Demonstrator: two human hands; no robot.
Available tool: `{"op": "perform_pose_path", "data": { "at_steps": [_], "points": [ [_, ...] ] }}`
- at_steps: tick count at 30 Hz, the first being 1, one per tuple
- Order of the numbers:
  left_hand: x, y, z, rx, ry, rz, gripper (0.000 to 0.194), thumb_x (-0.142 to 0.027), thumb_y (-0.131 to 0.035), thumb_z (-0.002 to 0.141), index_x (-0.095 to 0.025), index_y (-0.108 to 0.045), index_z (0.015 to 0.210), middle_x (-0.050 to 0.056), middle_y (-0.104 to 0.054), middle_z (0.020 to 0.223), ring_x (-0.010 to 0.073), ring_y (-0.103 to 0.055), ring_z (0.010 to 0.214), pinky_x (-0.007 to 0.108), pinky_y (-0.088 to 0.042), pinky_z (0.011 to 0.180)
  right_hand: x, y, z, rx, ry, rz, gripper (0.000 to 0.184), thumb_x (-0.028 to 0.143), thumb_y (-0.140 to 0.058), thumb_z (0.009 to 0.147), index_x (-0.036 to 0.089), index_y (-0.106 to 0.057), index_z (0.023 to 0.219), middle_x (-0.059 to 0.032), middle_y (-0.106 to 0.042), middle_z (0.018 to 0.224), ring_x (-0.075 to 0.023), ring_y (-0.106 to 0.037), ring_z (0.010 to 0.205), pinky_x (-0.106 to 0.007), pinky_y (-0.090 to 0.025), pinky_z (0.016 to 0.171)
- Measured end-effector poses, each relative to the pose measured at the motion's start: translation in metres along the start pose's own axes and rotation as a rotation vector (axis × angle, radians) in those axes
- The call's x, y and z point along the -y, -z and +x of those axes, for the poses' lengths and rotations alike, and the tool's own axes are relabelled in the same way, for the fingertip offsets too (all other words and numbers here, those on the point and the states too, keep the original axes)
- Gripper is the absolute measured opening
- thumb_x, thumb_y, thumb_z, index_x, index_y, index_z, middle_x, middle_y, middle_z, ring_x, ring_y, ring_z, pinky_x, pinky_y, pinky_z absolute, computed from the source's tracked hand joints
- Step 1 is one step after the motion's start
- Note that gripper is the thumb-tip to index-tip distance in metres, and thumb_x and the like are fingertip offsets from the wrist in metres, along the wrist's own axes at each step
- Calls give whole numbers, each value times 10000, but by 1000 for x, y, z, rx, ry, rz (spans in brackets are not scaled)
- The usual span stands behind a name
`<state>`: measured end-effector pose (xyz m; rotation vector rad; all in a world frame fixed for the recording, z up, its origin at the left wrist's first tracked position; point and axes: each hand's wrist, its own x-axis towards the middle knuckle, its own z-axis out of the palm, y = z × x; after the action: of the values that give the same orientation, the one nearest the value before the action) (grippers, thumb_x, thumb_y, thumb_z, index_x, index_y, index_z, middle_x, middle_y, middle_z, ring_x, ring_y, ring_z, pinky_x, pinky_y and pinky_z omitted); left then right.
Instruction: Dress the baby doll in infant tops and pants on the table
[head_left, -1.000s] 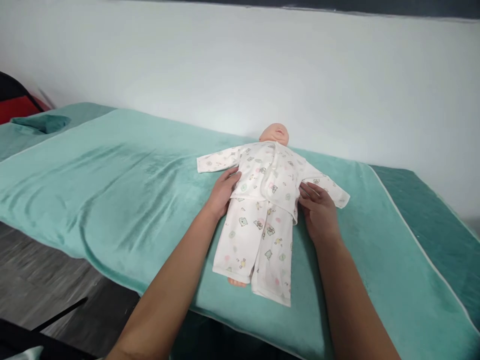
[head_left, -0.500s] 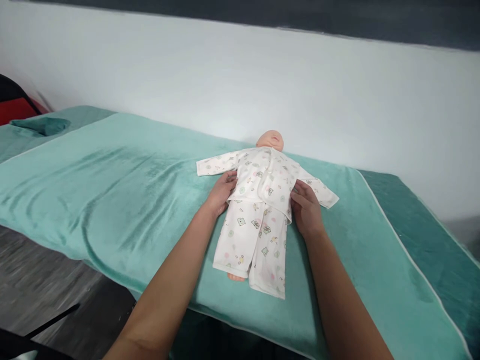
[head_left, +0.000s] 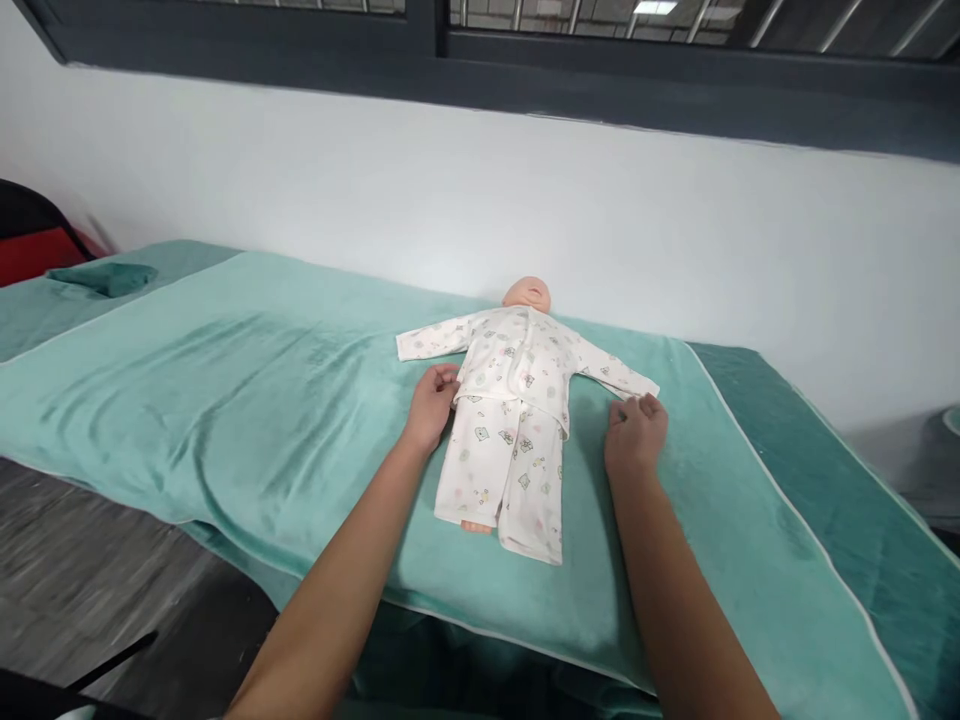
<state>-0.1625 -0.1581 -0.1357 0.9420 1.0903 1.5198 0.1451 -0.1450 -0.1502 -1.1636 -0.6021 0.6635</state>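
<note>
A baby doll [head_left: 527, 293] lies on its back, dressed in a white printed long-sleeved shirt [head_left: 499, 350] and matching trousers [head_left: 480, 460]. Its sleeves spread out to both sides, and toes show below one trouser leg. At the shirt's left side, near the hem, my left hand [head_left: 433, 402] has its fingers curled against the fabric edge. My right hand [head_left: 636, 432] is at the cuff of the right sleeve [head_left: 619, 376], fingers bent closed at its lower edge; the fingertips are partly hidden.
A light green plush cover [head_left: 300, 420] lies over the bed, with wrinkles to the left. Darker green fabric [head_left: 780, 420] shows at the right end. A bunched green cloth [head_left: 105, 279] lies far left beside a red and black chair [head_left: 34, 255]. The white wall [head_left: 337, 180] rises behind the doll.
My right hand has left the shirt's right side and moved outward to the sleeve cuff. The left hand remains by the shirt's side. The view has tilted up, showing the window.
</note>
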Motion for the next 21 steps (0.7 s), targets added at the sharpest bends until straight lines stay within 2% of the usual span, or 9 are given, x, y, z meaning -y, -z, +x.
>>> {"op": "perform_pose_path", "data": {
  "at_steps": [5,8,15,19,21],
  "points": [
    [-4,3,-4,-14,1,-7,308,-196,-698,719,-186,-624,1018,-30,-620,827,93,-519,639,246,-405,640,-1,9,16,-104,89,-201,573,291,-643,657,270,-434,1190,-79,-495,1361,-257,-449,1392,-448,-482,1101],
    [-4,3,-5,-22,-10,-18,295,-207,-693,731,-188,-625,1017,-29,-623,818,99,-518,648,248,-402,647,3,11,29,-113,118,-350,592,253,-646,651,235,-472,1217,-97,-540,1321,-277,-477,1367,-466,-411,1155],
    [-1,2,-3,-199,-115,61,171,-177,-599,765,-201,-637,929,-4,-614,858,127,-564,743,253,-417,673,22,25,63,-132,186,-641,472,213,-671,638,177,-554,1094,-130,-599,1232,-296,-598,1116,-529,-400,1107],
    [0,2,-2,-197,-116,97,144,-191,-611,779,-204,-637,920,1,-623,859,136,-576,753,261,-420,677,20,25,71,-101,212,-652,436,260,-697,673,187,-557,1080,-88,-669,1063,-255,-636,958,-490,-484,994],
    [0,2,-3,-184,-113,103,136,-204,-623,789,-204,-639,924,4,-633,863,141,-584,763,265,-426,684,16,22,78,-58,219,-631,466,245,-689,675,194,-547,1116,-74,-692,1050,-234,-653,900,-460,-524,914]
  ]
}}
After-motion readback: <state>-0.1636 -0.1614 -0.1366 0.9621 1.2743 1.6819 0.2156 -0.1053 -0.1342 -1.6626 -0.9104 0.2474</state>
